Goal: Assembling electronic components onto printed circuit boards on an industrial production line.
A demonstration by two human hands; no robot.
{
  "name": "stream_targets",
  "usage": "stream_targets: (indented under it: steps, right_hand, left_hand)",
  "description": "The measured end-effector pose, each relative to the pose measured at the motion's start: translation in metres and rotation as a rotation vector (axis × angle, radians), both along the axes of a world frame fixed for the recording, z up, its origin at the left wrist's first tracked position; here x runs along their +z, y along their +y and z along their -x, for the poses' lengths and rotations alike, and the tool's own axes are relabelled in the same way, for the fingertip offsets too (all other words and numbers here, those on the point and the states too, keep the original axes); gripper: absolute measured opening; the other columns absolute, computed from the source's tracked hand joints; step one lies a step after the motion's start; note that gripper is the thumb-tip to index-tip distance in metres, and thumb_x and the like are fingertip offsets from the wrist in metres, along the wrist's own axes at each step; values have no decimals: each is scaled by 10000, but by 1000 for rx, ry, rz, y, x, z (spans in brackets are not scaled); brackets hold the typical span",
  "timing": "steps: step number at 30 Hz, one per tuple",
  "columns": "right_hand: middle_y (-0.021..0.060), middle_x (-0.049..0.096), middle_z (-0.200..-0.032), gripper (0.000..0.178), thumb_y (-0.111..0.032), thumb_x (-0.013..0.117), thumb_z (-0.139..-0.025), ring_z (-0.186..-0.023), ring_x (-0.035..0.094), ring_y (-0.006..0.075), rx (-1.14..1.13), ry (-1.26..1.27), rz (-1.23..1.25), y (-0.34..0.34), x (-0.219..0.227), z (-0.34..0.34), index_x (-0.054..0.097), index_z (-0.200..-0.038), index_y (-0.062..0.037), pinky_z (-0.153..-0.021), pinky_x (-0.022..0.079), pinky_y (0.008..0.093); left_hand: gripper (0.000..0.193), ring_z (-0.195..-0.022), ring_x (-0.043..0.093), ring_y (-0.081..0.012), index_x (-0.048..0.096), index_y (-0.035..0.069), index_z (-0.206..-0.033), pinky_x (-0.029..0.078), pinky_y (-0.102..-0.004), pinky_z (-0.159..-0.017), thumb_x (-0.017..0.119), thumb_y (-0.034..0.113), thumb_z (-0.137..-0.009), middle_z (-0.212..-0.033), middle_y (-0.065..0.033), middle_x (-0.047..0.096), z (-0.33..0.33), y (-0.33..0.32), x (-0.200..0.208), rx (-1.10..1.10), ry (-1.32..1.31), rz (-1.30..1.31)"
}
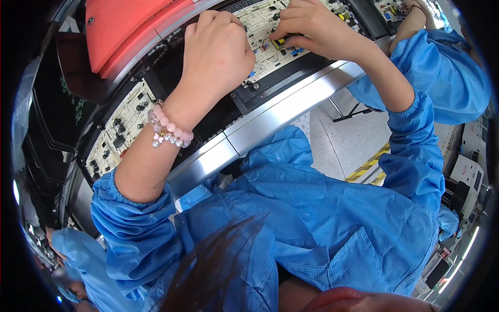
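Observation:
A cream circuit board (273,54) lies in a black carrier on the line in front of me, covered with small parts. My left hand (218,49) is closed over the board's left side, its fingers curled and the fingertips hidden. Pink and clear bead bracelets (169,125) circle that wrist. From the right, my right hand (319,31) reaches over the board with bent fingers closed in a pinch. Its thumb and forefinger are at a yellow-and-black component (279,43) near the middle. Whatever either hand grips is too small or covered to make out.
Another circuit board (122,125) sits to the left, and a further one (390,10) at the far right. A silver metal rail (286,101) runs along the near edge. Behind stands a red bin (130,31). A co-worker's blue sleeve (442,73) is close on the right.

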State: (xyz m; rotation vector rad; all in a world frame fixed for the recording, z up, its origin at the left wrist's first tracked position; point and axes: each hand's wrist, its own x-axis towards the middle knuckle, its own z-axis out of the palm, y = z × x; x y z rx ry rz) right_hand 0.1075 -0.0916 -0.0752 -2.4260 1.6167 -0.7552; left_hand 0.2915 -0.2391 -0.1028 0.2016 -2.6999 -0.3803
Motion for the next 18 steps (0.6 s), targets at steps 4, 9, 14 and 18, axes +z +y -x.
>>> stream_targets:
  steps: [4, 9, 14, 18]
  right_hand:
    - [42, 607, -862, 130, -163, 663, -800, -897, 547, 253, -149, 268, -232, -5, 16, -5, 680, -924, -125, -794, 415, 376]
    - [86, 638, -826, 141, -169, 664, -805, -843, 570, 298, -189, -111, -209, -9, 30, 0, 697, -910, -81, -770, 451, 395]
    - [121, 638, -797, 129, -162, 661, -788, -821, 582, 322, -86, 123, -256, -13, 33, 1, 703, -836, -50, -763, 466, 406]
    - [123, 629, -771, 102, -139, 652, -760, -823, 582, 319, -82, 201, -278, -13, 31, -4, 691, -799, -53, -768, 468, 406]
  left_hand:
    - [147, -1016, 561, -278, 725, -1, -763, 424, -399, -850, 661, 89, -667, -955, -110, 660, 2, 5, -5, -8, 20, 60]
    - [143, -979, 567, -283, 711, -22, -761, 432, -398, -823, 658, 57, -654, -913, -115, 651, 3, 6, -8, -86, 57, 91]
    - [116, -978, 571, -290, 723, 8, -748, 436, -400, -832, 649, 40, -665, -902, -115, 657, 9, 6, -5, -93, 61, 82]
    - [126, -1015, 581, -303, 755, 64, -778, 463, -412, -860, 657, 60, -700, -989, -96, 682, 2, -6, -4, -106, 8, -71]
